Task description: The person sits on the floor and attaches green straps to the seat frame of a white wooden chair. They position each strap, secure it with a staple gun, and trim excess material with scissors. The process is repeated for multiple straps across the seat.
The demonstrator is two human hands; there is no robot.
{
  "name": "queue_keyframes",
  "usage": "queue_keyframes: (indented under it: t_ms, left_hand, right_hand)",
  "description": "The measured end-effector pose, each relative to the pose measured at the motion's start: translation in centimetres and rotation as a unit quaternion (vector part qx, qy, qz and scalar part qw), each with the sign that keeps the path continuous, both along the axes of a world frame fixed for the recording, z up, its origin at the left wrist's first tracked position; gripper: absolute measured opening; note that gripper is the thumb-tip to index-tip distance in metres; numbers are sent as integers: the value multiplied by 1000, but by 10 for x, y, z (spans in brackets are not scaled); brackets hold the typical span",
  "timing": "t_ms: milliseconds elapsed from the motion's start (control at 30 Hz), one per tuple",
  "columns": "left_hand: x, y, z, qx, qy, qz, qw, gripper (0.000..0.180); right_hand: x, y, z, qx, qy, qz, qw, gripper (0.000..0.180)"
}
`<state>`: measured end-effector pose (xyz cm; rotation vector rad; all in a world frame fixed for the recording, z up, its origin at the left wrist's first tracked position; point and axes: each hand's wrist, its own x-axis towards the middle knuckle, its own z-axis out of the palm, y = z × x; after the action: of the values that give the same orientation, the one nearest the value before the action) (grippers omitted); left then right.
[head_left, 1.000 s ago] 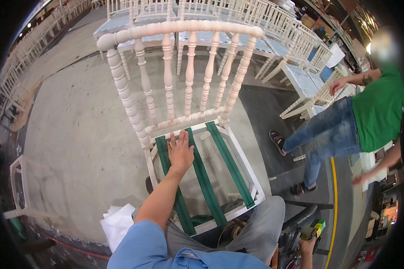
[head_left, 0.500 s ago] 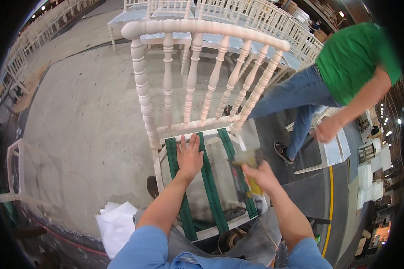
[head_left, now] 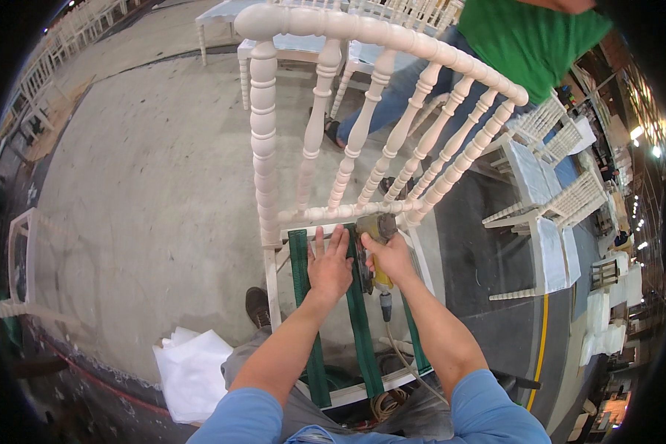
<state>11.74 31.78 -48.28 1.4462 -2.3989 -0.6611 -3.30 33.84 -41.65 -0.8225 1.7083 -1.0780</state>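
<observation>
A white chair frame (head_left: 273, 285) with a turned-spindle back (head_left: 386, 140) stands in front of me. Green webbing straps (head_left: 363, 333) run front to back across its seat opening. My left hand (head_left: 328, 268) lies with fingers stretched out at the rear of the seat, beside the middle strap. Wrapped around a yellow and grey staple gun (head_left: 378, 226) is my right hand (head_left: 392, 259). The gun's nose is at the rear seat rail, close to my left fingertips; the exact contact point is hidden. An air hose (head_left: 396, 344) trails from its handle toward my lap.
A person in a green shirt (head_left: 529, 44) stands behind the chair back. More white chairs (head_left: 536, 177) stand at the right and far side. White cloth or sheeting (head_left: 192, 374) lies at my left. Another white frame (head_left: 24, 255) is at the far left.
My right hand has brought the staple gun left and up to the rear rail, next to my left hand. The green-shirted person has moved left behind the chair, and my view has shifted.
</observation>
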Motion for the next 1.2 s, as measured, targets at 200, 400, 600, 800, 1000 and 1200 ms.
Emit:
queue_keyframes:
  t_ms: [200, 400, 600, 800, 1000, 1200]
  left_hand:
    - [1, 0, -3, -20, 18, 6, 1000, 74]
    - [-1, -1, -9, -70, 119, 33, 990, 62]
    - [-6, -7, -18, 151, 238, 171, 944, 30]
    - [-8, -10, -27, 221, 200, 157, 941, 23]
    - [-7, -12, -28, 226, 214, 162, 937, 20]
    - [-6, -13, -32, 231, 210, 165, 936, 19]
  right_hand:
    - [7, -3, 0, 25, 37, -16, 999, 32]
    - [9, 4, -2, -16, 2, -17, 1000, 31]
    - [18, 2, -2, -12, 35, -8, 999, 29]
    - [21, -1, -7, -12, 26, -10, 1000, 26]
    - [24, 0, -3, 1, 51, -4, 999, 25]
    - [33, -3, -3, -2, 64, -6, 998, 25]
